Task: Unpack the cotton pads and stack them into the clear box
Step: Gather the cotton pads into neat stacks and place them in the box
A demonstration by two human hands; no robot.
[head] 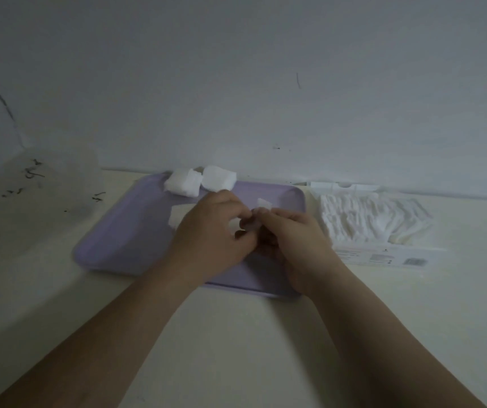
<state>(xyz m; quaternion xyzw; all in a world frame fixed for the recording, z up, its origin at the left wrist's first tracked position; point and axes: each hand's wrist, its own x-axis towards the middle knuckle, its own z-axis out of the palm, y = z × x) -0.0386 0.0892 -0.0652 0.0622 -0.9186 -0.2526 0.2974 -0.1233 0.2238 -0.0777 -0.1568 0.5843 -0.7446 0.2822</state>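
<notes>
Both my hands meet over a lilac tray (124, 231). My left hand (209, 234) and my right hand (292, 240) have curled fingers that pinch a small bunch of white cotton pads (264, 205) between them; most of the bunch is hidden by the fingers. Two stacks of cotton pads (184, 182) (218, 178) lie at the tray's far edge. Another white pad (176, 217) shows just left of my left hand. The open pack of cotton pads (371, 219) lies to the right of the tray. A clear box (59, 172) stands at the far left.
The pale table (236, 334) meets a white wall (236, 83) right behind the tray. Dark specks (33, 172) show around the clear box. The pack's flap (345, 187) lies open toward the wall.
</notes>
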